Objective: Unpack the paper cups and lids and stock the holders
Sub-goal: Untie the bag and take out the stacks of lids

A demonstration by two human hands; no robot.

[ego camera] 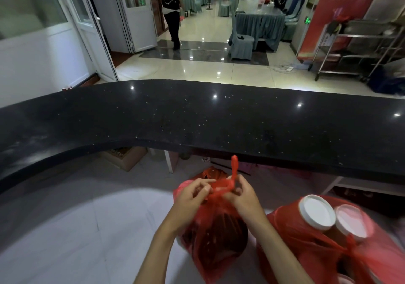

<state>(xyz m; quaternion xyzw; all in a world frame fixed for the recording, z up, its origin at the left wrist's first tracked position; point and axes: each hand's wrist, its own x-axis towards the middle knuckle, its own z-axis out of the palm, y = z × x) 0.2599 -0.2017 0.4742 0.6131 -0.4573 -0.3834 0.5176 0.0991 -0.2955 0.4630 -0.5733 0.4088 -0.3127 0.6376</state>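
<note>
A red plastic bag with dark contents stands on the pale lower surface in front of me. Its knotted handles stick up between my hands. My left hand pinches the knot from the left and my right hand grips it from the right. A second red bag at the right holds stacks of paper cups, with two white lids showing at the top. What is inside the first bag is too dark to make out.
A long black stone counter curves across the view just beyond the bags. A cardboard box lies under it. Beyond are a tiled hall, covered tables and chairs, a metal trolley and people standing far off.
</note>
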